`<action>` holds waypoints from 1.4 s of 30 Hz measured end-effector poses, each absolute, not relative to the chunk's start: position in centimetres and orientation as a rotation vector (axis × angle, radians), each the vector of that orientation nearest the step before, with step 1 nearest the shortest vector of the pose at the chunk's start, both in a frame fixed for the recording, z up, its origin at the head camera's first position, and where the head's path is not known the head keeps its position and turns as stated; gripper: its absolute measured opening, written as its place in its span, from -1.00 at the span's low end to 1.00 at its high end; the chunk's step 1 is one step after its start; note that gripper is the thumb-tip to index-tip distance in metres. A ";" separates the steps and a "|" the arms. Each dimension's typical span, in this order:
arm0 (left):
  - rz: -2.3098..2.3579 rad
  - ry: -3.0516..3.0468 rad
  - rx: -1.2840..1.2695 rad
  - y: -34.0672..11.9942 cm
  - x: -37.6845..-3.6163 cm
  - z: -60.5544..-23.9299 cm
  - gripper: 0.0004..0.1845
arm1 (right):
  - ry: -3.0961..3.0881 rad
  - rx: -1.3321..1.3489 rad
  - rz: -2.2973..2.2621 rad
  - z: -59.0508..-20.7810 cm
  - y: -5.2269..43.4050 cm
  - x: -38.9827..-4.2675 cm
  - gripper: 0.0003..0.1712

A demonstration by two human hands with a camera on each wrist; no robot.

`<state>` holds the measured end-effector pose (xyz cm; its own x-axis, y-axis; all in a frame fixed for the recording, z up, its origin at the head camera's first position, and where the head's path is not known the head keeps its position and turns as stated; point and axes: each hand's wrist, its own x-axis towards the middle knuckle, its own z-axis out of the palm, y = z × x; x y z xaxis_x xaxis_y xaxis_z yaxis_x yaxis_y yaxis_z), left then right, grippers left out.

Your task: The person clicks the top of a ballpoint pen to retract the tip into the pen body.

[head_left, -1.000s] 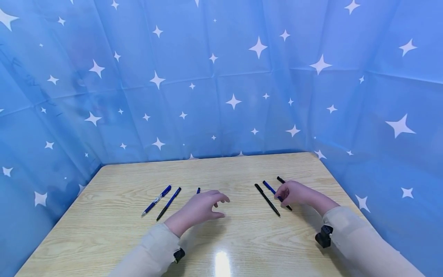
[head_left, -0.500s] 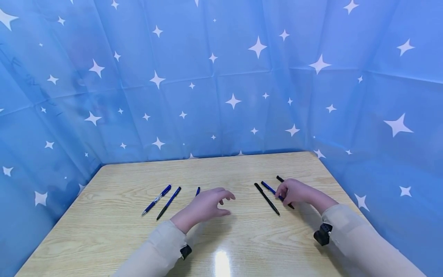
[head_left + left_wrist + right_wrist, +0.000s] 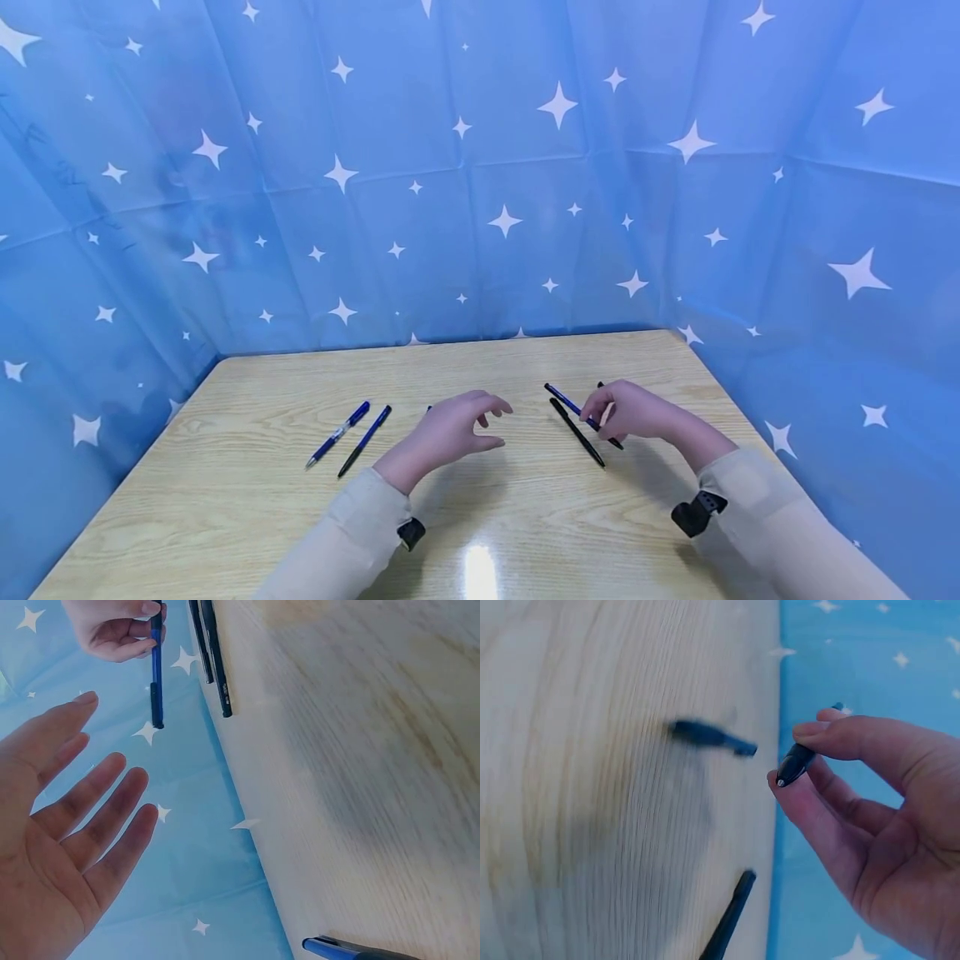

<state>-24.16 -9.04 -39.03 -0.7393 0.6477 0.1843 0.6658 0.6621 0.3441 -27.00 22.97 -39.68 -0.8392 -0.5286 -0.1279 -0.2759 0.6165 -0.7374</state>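
Observation:
My right hand [image 3: 633,408] pinches a blue pen [image 3: 562,398] with a black grip between thumb and fingers. In the right wrist view the tip of this pen [image 3: 793,765] points towards the camera, above the tabletop. A black pen [image 3: 577,432] lies just left of that hand, and another black pen [image 3: 600,384] is mostly hidden behind it. My left hand [image 3: 447,429] hovers over the middle of the table, fingers loosely spread and holding nothing. Behind it, only the end of a further pen [image 3: 429,408] shows.
Left of the left hand lie a blue pen with a clear middle [image 3: 337,435] and a blue pen with a black grip [image 3: 364,442]. The wooden table [image 3: 187,500] meets a blue star-patterned curtain [image 3: 420,250] at the back and sides.
The right hand has lifted the blue pen and shifted it left, so its end now passes over the nearby black pen. The left hand has drifted slightly right and away from me.

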 end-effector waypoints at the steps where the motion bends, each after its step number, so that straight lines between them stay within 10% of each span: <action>1: -0.618 -2.826 -1.106 -9.1 -24.2 -39.0 -0.55 | 2.503 -0.650 -1.077 -39.6 22.7 -26.8 -0.71; 42: -1.664 -2.379 -0.632 -7.4 -23.6 -34.2 -0.58 | 2.319 -0.657 -1.804 -38.1 13.8 -22.7 -0.78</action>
